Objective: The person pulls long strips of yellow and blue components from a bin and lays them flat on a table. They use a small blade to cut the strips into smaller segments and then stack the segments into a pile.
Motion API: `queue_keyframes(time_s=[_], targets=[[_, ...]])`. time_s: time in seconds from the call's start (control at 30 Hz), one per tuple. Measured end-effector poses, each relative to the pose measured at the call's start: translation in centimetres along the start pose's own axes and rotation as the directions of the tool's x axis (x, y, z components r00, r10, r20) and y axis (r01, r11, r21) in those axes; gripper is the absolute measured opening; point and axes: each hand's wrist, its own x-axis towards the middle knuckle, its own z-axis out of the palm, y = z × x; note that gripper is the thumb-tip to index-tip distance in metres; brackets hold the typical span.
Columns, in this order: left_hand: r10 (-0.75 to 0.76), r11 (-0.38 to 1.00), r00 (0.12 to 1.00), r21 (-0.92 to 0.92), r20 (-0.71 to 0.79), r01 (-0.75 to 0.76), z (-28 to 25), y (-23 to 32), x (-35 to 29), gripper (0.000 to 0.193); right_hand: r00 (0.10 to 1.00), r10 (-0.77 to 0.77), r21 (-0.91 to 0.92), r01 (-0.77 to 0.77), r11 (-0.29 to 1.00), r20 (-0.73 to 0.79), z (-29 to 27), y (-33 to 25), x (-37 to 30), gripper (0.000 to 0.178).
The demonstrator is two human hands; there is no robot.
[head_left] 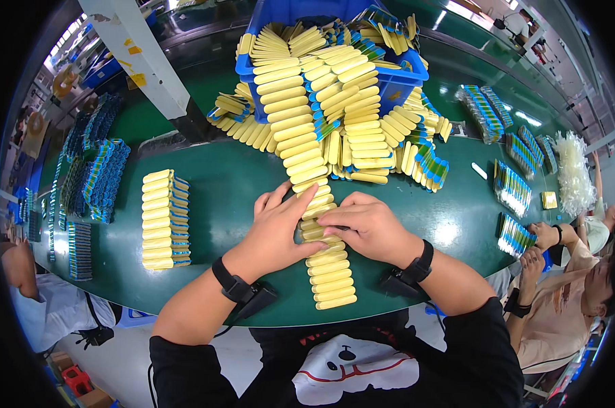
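Note:
A long strip of yellow, round-ended oblong pieces [333, 279] runs from the blue bin down toward the table's near edge. My left hand [270, 224] lies against the strip's left side. Its index finger and thumb are spread apart over the yellow pieces. From the right, my right hand [368, 228] closes on the strip, thumb and fingertips bent together at its edge. What sits between those fingertips is mostly hidden. Left of my hands stands a neat stack of the same yellow pieces [158, 221], with blue showing along its side.
A blue bin [402, 76] overflows with yellow strips, and more strips with blue-green backs [430, 166] spill around it. Blue-green bundles [107, 180] stand at the left. More bundles [511, 183] and a clear plastic heap [574, 170] lie right. A white post [141, 58] rises behind. Co-workers sit at both sides.

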Motion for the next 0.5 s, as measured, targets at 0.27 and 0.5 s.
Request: queue_keyframes(time_s=[0.27, 0.5], targets=[[-0.021, 0.990, 1.000, -0.136, 0.006, 0.022, -1.0, 0.6, 0.1, 0.105, 0.993, 0.109, 0.011, -0.108, 0.994, -0.040, -2.9, 0.7, -1.2, 0.017], [0.289, 0.930, 0.952, -0.267, 0.103, -0.253, -0.9, 3.9, -2.0, 0.103, 0.941, 0.185, 0.664, -0.333, 0.670, 0.285, -3.5, -1.1, -2.4, 0.014]])
